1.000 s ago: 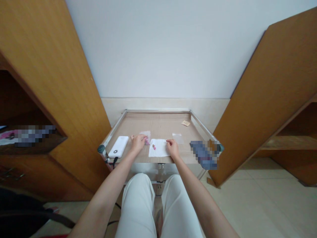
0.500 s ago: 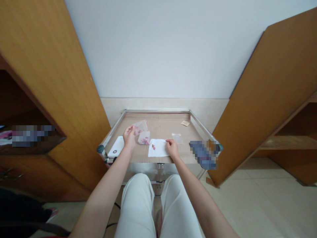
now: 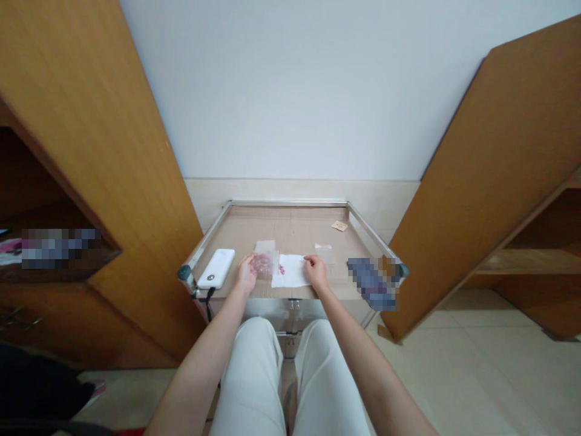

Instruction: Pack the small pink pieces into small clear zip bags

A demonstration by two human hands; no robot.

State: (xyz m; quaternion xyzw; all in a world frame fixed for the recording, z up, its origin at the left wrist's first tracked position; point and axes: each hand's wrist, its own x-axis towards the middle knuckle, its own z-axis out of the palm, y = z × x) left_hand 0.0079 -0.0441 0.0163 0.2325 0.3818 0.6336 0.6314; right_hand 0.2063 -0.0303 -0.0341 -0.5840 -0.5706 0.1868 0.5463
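Note:
My left hand (image 3: 246, 272) is closed on the left side of a clear plastic bag (image 3: 264, 263) with small pink pieces inside. The bag reaches over the left edge of a white cloth-like sheet (image 3: 291, 280) lying flat on the table. A small pink shape (image 3: 282, 270) shows on that sheet, partly covered by the bag. Behind the held bag lies another translucent bag (image 3: 265, 245), mostly hidden. My right hand (image 3: 316, 270) rests at the sheet's right edge with its fingers curled together. Whatever is between those fingertips is too small to make out.
A white power bank (image 3: 218, 268) with a black cable (image 3: 209, 304) lies at the table's left. To the right are a small clear bag (image 3: 324, 254), a tan card (image 3: 339, 226) and a pixelated dark item (image 3: 370, 284). A metal rim (image 3: 290, 203) edges the table; wooden cabinets flank it.
My left hand has moved right and nearer to me, carrying the bag of pink pieces over the other bag and up to the white sheet. My right hand has stayed put.

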